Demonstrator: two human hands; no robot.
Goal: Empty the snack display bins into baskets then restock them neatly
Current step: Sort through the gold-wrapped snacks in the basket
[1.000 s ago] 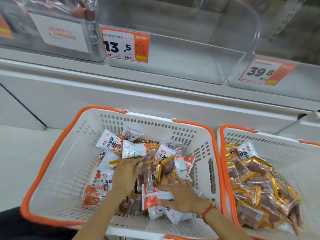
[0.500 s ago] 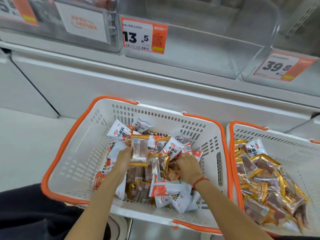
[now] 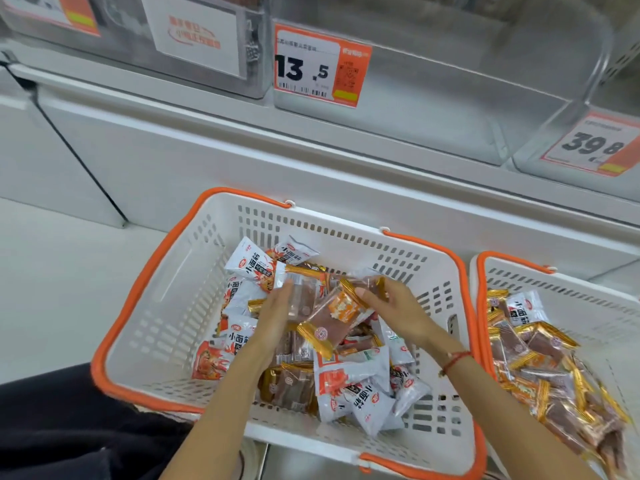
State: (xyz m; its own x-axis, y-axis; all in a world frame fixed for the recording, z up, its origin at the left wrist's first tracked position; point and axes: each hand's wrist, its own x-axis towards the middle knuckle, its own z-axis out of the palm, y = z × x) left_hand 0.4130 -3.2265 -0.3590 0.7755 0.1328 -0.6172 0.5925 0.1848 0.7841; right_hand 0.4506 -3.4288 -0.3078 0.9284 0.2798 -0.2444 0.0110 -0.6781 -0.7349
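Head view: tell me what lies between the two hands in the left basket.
In the head view, brown snack packets with gold ends lie between the left hand and right hand, atop the mixed pile in the left basket.

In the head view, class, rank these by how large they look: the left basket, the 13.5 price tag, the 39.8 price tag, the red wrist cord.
1. Left basket, by far.
2. 13.5 price tag.
3. 39.8 price tag, partly cut off at the frame edge, so unsure.
4. Red wrist cord.

R basket [image 3: 561, 285] cut off; price tag [image 3: 594, 147] blurred.
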